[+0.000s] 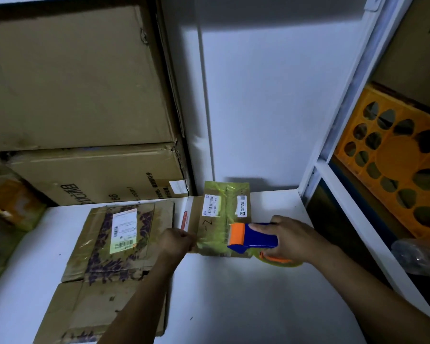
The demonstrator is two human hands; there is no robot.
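The small parcel [219,214] lay flat on the white worktop [233,306], pushed back near the wall, which left me room to run tape across it. To its left a flattened carton [114,244] with a shipping label lay alongside, probably set aside out of the way; my forearm cut off part of its near end. My left hand [176,240] was curled tight at the parcel's left edge, pinching what I judge was the free end of the tape [211,240] to anchor it. The fingertips were turned from view, so I could not tell whether they caught cardboard as well. The tape dispenser [251,237] sat on the parcel's near right part, orange head down on the glossy strip. My right hand [291,240] was wrapped round its blue body, thumb on top, to press and draw it rightward. The tape roll [278,261] showed only as a sliver beneath that hand. Far right, something of clear plastic [417,254] was too blurred to name.
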